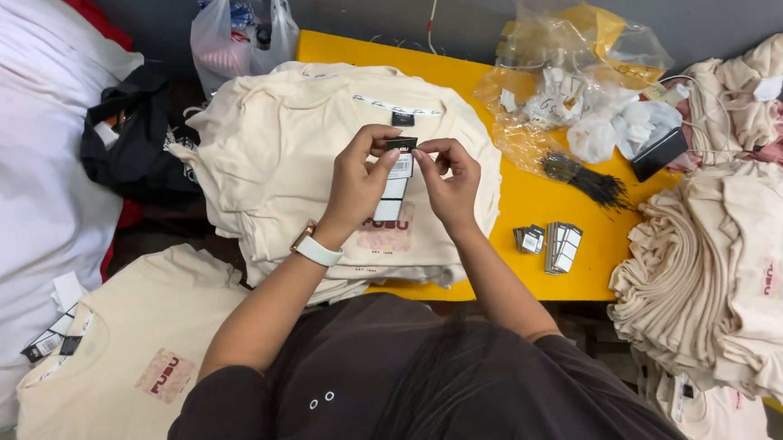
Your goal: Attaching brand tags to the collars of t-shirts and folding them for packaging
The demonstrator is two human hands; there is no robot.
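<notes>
My left hand [357, 181] and right hand [451, 182] are covering the top of the strip of black and white paper hang tags [396, 185], so I am not seeing how the fingertips are gripping it. The stack of cream cotton T-shirts [314, 134] is hiding the near left part of the yellow table [554, 205]. The printing on the small tag piles [556, 244] near the table's front edge is coming through too small to make out. The cream shirt heap [731, 290] at the right is running off the frame.

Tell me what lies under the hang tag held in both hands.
Under the hang tag, pinched by the left hand and right hand, lies a stack of cream T-shirts on the yellow table. The tag covers part of the top shirt's print.
</notes>
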